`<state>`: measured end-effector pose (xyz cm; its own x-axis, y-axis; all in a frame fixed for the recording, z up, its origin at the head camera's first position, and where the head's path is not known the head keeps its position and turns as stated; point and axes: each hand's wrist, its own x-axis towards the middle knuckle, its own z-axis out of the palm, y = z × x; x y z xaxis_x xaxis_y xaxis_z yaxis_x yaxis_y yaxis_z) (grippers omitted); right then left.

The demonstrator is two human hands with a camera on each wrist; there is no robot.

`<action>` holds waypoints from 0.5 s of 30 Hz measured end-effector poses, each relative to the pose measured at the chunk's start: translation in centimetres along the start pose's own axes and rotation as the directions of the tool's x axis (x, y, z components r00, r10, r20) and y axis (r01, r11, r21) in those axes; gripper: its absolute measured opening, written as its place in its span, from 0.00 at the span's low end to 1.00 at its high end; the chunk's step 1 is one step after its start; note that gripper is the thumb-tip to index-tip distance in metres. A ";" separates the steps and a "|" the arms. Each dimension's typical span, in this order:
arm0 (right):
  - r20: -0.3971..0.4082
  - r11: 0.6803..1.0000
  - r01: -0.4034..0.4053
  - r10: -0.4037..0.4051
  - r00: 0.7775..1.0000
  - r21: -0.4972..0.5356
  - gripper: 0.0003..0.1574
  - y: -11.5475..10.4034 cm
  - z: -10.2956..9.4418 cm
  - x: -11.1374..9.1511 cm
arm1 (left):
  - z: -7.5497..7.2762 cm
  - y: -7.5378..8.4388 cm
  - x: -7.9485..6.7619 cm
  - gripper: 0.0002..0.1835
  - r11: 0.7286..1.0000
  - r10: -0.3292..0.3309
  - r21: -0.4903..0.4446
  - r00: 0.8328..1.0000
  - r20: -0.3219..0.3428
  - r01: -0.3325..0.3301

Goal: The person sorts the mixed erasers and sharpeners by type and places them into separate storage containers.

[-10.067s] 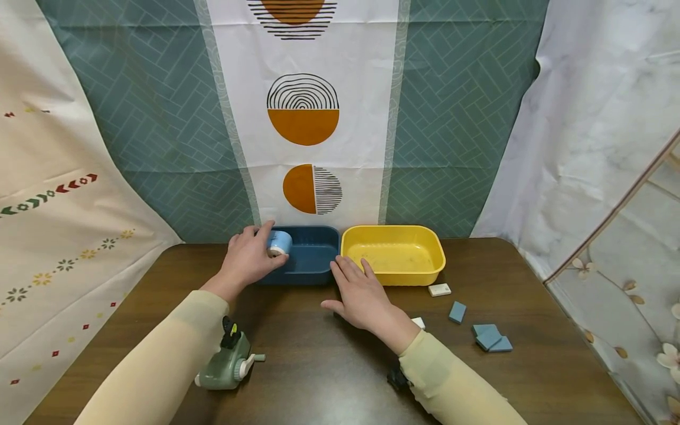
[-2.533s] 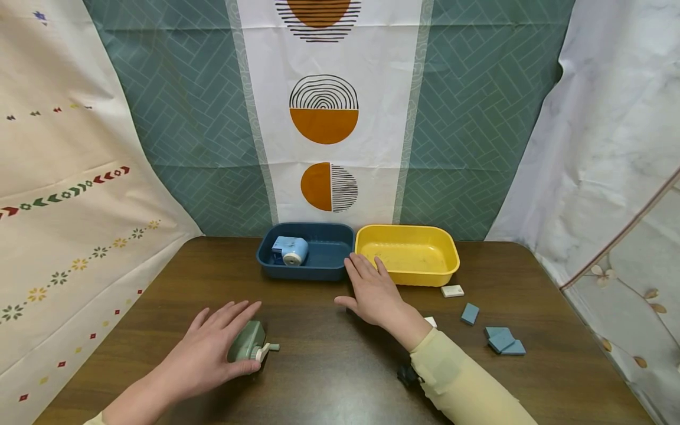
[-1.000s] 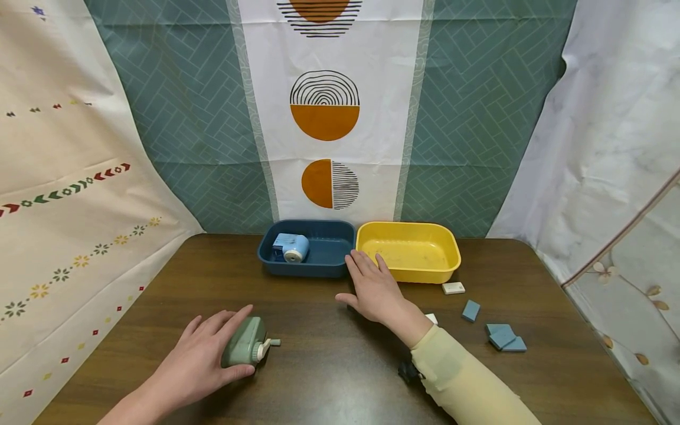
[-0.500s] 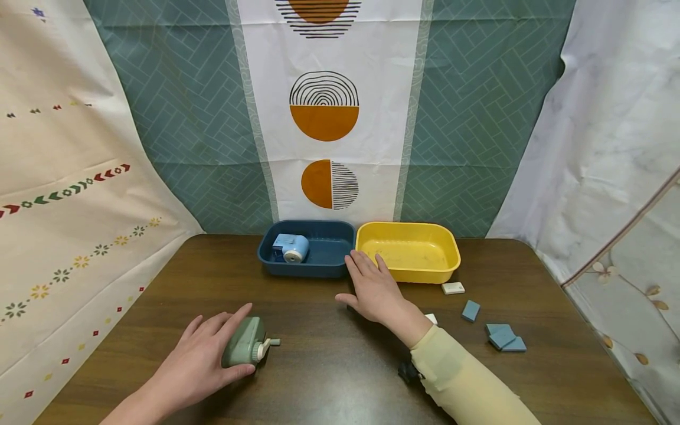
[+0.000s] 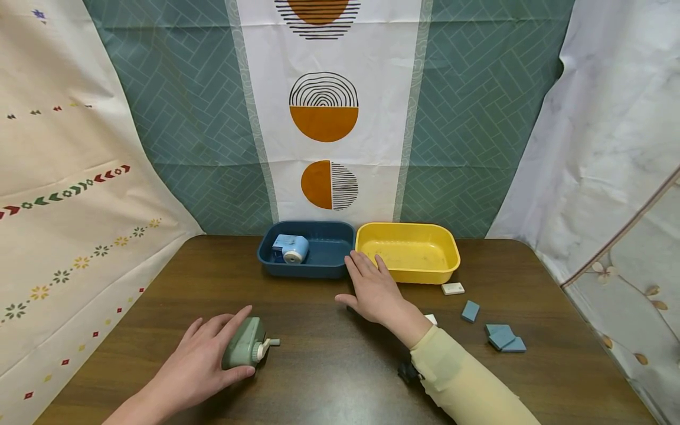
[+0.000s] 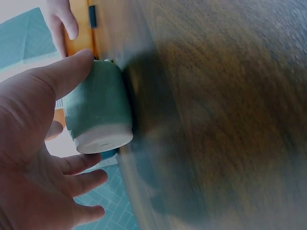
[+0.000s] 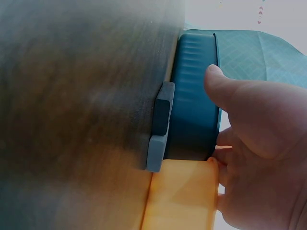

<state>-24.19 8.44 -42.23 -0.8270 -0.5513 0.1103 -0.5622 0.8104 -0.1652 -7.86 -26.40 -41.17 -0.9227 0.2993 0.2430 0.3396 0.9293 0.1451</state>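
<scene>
In the head view my left hand (image 5: 195, 361) lies around a green crank-handled pencil sharpener (image 5: 245, 345) at the front left. Thumb and index finger stretch along either side of it; the left wrist view shows the thumb at the sharpener's edge (image 6: 100, 100) and the other fingers spread. How firmly they touch it I cannot tell. My right hand (image 5: 372, 293) is held with straight fingers over the near corners where the blue tray (image 5: 303, 270) and yellow tray (image 5: 419, 276) meet, holding nothing. A light blue pencil sharpener (image 5: 292, 248) sits in the blue tray's left part.
White erasers (image 5: 453, 288) lie near the yellow tray, one partly behind my right wrist. Several blue-grey blocks (image 5: 470, 311) lie on the wooden table (image 5: 319, 378) at right. The right wrist view shows two more blocks (image 7: 163, 109) before the blue tray. Curtains hang behind.
Ten seconds ago my left hand held the light blue sharpener at the blue tray. That sharpener now lies released inside, and the hand is around the green one. My right hand stays put.
</scene>
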 end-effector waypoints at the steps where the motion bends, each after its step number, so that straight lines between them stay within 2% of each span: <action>1: -0.006 1.000 0.006 -0.006 1.000 0.001 0.59 0.2 0.2 0.1 | 0.0 0.0 0.0 0.61 1.000 0.003 -0.001 1.000 -0.003 -0.003; 10: -0.016 1.000 0.009 -0.009 1.000 -0.001 0.58 -0.4 -0.6 -0.4 | 0.0 0.0 0.0 0.61 1.000 -0.003 -0.005 1.000 0.004 0.003; 15: -0.014 1.000 0.008 -0.008 1.000 0.006 0.59 0.0 0.0 -0.1 | -0.1 0.1 0.2 0.61 1.000 -0.018 -0.003 1.000 0.025 0.018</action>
<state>-24.06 8.51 -42.22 -0.8226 -0.5546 0.1257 -0.5686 0.8047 -0.1706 -7.95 -26.31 -41.00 -0.9328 0.2881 0.2167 0.3238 0.9338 0.1524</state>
